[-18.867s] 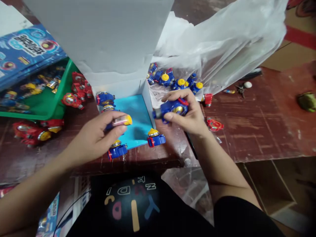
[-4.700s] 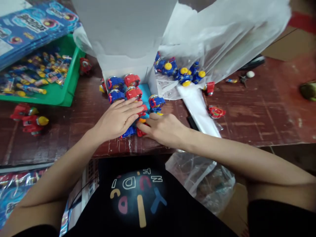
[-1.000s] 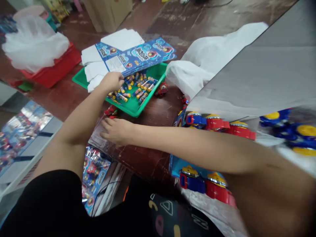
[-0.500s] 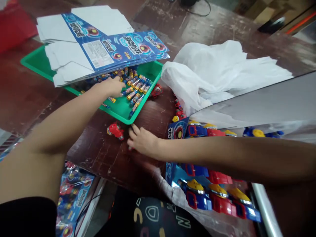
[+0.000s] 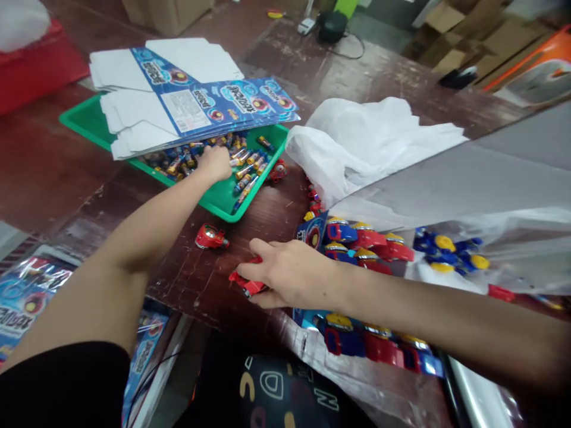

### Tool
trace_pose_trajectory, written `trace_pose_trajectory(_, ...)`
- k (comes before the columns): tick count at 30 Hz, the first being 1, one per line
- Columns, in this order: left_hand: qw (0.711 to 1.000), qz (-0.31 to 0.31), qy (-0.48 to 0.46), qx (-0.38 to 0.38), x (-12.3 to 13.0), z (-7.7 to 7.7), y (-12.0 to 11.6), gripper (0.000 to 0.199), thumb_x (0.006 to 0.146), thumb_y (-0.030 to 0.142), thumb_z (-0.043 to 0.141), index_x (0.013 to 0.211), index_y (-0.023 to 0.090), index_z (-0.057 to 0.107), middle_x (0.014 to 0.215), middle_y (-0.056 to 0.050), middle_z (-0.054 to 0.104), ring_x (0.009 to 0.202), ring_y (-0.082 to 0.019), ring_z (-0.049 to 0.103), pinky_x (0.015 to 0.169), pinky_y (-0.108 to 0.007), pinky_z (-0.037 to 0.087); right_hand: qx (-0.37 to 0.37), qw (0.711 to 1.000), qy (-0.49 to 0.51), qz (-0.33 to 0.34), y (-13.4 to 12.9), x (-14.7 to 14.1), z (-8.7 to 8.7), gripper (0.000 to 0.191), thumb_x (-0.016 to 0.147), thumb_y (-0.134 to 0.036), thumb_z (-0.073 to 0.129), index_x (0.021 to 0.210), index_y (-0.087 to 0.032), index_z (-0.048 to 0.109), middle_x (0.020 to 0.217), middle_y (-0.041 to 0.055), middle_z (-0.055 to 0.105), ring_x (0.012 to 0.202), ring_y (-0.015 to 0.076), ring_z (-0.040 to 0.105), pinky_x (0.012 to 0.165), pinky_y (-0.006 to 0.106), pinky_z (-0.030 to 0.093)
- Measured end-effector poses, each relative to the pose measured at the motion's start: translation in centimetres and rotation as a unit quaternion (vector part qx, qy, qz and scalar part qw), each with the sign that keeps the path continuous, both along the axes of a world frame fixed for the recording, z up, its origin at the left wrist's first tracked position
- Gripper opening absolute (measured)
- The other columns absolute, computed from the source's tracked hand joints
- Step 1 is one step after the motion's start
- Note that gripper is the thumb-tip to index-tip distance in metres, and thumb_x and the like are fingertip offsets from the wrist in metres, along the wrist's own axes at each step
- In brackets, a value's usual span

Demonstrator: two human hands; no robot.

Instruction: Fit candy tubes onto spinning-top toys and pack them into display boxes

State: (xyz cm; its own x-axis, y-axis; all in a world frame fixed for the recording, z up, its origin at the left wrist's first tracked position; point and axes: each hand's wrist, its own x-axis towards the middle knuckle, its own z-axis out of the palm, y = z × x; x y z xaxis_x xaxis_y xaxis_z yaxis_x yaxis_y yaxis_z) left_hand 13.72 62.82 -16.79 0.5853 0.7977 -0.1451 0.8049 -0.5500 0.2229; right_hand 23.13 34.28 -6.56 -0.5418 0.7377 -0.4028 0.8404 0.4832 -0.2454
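My left hand (image 5: 216, 163) is in the green tray (image 5: 218, 209), closed over small blue-and-yellow wrapped tubes (image 5: 181, 160); what its fingers hold is hidden. Just above the table, my right hand (image 5: 289, 270) grips a red toy (image 5: 250, 288) between thumb and fingers. Another red toy (image 5: 209, 236) lies on the table between the tray and my right hand. Flat blue-and-white cartons (image 5: 187, 110) are stacked across the back of the tray. A third red toy (image 5: 279, 170) sits by the tray's right edge.
White plastic bags (image 5: 357, 139) lie right of the tray. Rows of red and blue toys with yellow tops (image 5: 383, 351) lie under and beside my right forearm. Printed packages (image 5: 27, 303) are at lower left. Cardboard boxes (image 5: 473, 41) stand far back.
My right hand now has a red toy in its grip and is slightly farther right. My left hand has stayed among the tubes, its fingers more closed. The view has shifted.
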Motion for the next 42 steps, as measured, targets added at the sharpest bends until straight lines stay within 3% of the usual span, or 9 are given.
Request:
trace_pose_trajectory(3,0.995,-0.008,-0.095,0.003,-3.1,2.6,-4.5,0.045,0.099,0.032,0.058,0.136,0.006,0.063,0.130,-0.023,0.070,0.122,-0.035,0.063,0.109,-0.050,0.051,0.082,0.988,0.117,-0.061,-3.0,3.4,1.6,0.035,0.101,-0.032,0.063,0.135,-0.024,0.065,0.139,0.0133,0.061,0.100,0.0225,0.072,0.071,0.034,0.056)
trace_pose_trajectory(7,0.902,-0.145,-0.310,-0.263,-7.5,4.9,-14.6,0.041,0.106,0.046,0.056,0.137,0.021,0.066,0.129,-0.010,0.071,0.112,-0.023,0.067,0.102,-0.037,0.055,0.227,0.902,0.328,-0.166,-6.5,7.8,2.3,0.034,0.095,-0.019,0.063,0.128,-0.023,0.055,0.128,0.0104,0.065,0.118,0.0235,0.066,0.097,0.042,0.058)
trace_pose_trajectory(13,0.819,-0.196,-0.393,-0.369,-6.6,6.2,-25.4,0.032,0.110,0.041,0.055,0.131,0.020,0.070,0.110,-0.006,0.074,0.091,-0.015,0.066,0.081,-0.026,0.053,0.239,0.862,0.418,-0.155,-9.3,9.3,0.4,0.037,0.094,-0.024,0.070,0.122,-0.024,0.047,0.122,0.0104,0.064,0.114,0.0224,0.066,0.092,0.039,0.059)
trace_pose_trajectory(18,0.863,-0.298,-0.392,-0.115,-4.0,6.7,-28.5,0.023,0.108,0.023,0.058,0.127,0.015,0.068,0.105,-0.007,0.070,0.095,-0.016,0.065,0.086,-0.027,0.054,0.287,0.849,0.390,-0.211,-14.0,9.4,-0.3,0.041,0.094,-0.031,0.075,0.120,-0.024,0.045,0.119,0.0109,0.068,0.111,0.0238,0.069,0.091,0.041,0.059)
trace_pose_trajectory(22,0.859,-0.358,-0.353,0.093,-2.2,6.2,-29.9,0.034,0.102,0.017,0.064,0.136,0.015,0.065,0.111,-0.011,0.071,0.099,-0.022,0.067,0.091,-0.033,0.055,0.138,0.824,0.383,-0.395,-17.9,10.0,0.1,0.054,0.098,-0.056,0.070,0.129,-0.020,0.044,0.107,0.0091,0.073,0.089,0.0207,0.073,0.075,0.035,0.062)
trace_pose_trajectory(25,0.872,-0.358,-0.334,-0.010,-0.2,6.4,-29.8,0.030,0.104,0.020,0.063,0.134,0.019,0.067,0.112,-0.009,0.071,0.099,-0.021,0.069,0.089,-0.030,0.057,0.166,0.837,0.368,-0.369,-20.4,12.4,0.7,0.096,0.090,-0.066,0.077,0.159,-0.018,0.031,0.150,0.0212,0.060,0.129,0.0319,0.069,0.099,0.045,0.064)
trace_pose_trajectory(30,0.857,-0.320,-0.305,-0.266,3.3,8.1,-30.7,0.027,0.109,0.033,0.058,0.131,0.025,0.071,0.117,-0.005,0.077,0.103,-0.020,0.074,0.089,-0.031,0.061,0.325,0.887,0.214,-0.251,-24.5,17.1,1.4,0.068,0.111,-0.030,0.053,0.170,-0.048,0.024,0.177,-0.0013,0.036,0.153,0.0254,0.053,0.113,0.041,0.059)
trace_pose_trajectory(36,0.848,-0.394,-0.352,-0.056,8.5,9.8,-32.4,0.032,0.107,0.030,0.062,0.137,0.023,0.067,0.122,-0.007,0.074,0.111,-0.021,0.071,0.098,-0.034,0.060,0.436,0.757,0.261,-0.411,-26.2,18.7,1.8,0.068,0.096,-0.060,0.073,0.157,-0.039,0.052,0.135,0.0031,0.076,0.107,0.0269,0.080,0.082,0.040,0.071)
trace_pose_trajectory(42,0.863,-0.396,-0.308,0.054,11.5,7.3,-32.4,0.058,0.104,0.046,0.067,0.154,0.019,0.054,0.152,-0.015,0.061,0.142,-0.032,0.056,0.122,-0.052,0.047,0.444,0.758,0.114,-0.464,-28.0,22.8,2.1,0.053,0.097,-0.034,0.078,0.146,-0.047,0.065,0.130,-0.0008,0.079,0.092,0.0250,0.081,0.079,0.045,0.070)
